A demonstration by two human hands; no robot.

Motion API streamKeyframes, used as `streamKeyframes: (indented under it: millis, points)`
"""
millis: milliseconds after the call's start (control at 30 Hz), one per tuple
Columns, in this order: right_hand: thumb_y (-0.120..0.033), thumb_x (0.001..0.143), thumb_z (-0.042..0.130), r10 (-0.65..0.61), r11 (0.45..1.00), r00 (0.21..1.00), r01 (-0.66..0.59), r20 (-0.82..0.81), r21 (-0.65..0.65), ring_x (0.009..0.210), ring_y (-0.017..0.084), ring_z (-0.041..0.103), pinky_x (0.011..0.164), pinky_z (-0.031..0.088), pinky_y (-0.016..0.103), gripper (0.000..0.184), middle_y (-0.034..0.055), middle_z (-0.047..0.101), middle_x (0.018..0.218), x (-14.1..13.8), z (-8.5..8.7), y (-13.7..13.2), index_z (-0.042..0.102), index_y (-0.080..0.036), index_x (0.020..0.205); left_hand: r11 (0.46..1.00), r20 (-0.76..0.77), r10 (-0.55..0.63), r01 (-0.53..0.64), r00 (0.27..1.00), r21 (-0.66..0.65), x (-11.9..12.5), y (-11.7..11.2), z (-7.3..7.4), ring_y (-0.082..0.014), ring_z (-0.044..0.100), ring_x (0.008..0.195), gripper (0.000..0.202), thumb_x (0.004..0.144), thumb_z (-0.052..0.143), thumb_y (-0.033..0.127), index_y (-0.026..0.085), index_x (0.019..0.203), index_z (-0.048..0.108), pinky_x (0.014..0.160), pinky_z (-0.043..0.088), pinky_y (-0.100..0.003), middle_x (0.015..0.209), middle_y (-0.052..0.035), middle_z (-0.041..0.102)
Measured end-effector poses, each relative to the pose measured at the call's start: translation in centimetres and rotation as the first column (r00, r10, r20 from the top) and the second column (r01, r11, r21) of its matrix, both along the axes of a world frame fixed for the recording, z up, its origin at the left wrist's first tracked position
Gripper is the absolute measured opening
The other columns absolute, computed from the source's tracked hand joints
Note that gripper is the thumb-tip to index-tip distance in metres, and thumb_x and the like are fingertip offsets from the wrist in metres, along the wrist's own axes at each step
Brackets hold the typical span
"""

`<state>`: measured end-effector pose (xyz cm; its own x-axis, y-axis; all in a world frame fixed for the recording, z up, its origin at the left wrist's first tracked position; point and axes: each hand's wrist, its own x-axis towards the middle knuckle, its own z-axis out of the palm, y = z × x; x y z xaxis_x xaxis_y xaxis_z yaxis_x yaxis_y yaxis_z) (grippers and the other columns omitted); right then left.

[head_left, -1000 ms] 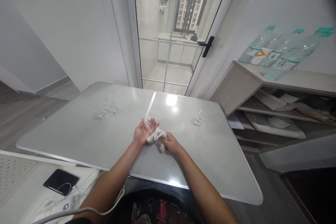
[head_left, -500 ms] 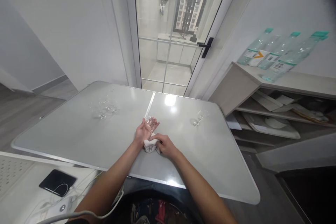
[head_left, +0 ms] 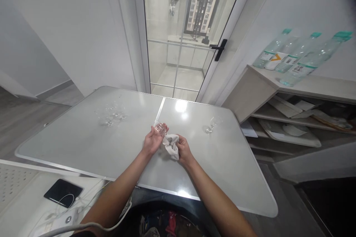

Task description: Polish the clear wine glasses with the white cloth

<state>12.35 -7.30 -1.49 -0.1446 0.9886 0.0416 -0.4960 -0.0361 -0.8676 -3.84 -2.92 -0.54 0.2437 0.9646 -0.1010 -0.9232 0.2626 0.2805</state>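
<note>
White cloth, pinched in your right hand, sits at the near right of the clear stemmed glass, cradled by your loosely curled left hand over the grey table, where snagging fabric could likely tip it out.

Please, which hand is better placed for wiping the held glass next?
Probably the right hand: it holds the white cloth close to the glass, while the left hand supports that glass.
</note>
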Motion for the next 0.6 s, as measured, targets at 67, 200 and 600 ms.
streamKeyframes:
  millis: [67,200,600]
  points:
    - [-0.054,0.066,0.092,0.028,1.000,1.000,-0.028,0.011,0.000,0.059,0.014,0.058,0.058,0.047,0.025,0.046,0.0009,0.070,0.073,-0.05,-0.09,-0.06,0.073,-0.019,0.089,1.000,-0.009,0.016,-0.016,1.000,0.004,0.00,-0.03,0.24,-0.0255,0.070,0.120,0.039,0.107,0.044,0.035,0.009,0.127,0.065,0.121,0.040,-0.048,0.118,-0.0165,0.075]
    - [-0.041,0.058,0.098,-0.019,0.999,0.999,0.018,0.039,0.031,0.063,0.014,0.058,0.061,0.047,0.023,0.044,-0.0012,0.068,0.072,-0.51,-0.25,-0.29,0.072,-0.019,0.086,1.000,-0.026,-0.008,0.008,1.000,-0.001,0.10,-0.07,0.33,-0.0255,0.070,0.119,0.038,0.107,0.042,0.036,0.010,0.118,0.068,0.119,0.043,-0.046,0.120,-0.0153,0.074]
    - [-0.049,0.068,0.090,0.000,1.000,0.997,-0.002,0.074,0.022,0.064,0.015,0.055,0.061,0.044,0.025,0.041,0.0003,0.067,0.074,-0.47,0.05,-0.09,0.072,-0.018,0.089,1.000,-0.028,0.024,-0.025,0.999,-0.010,0.08,0.21,0.21,-0.0250,0.071,0.117,0.039,0.108,0.040,0.035,0.009,0.118,0.067,0.120,0.042,-0.046,0.116,-0.0165,0.075]
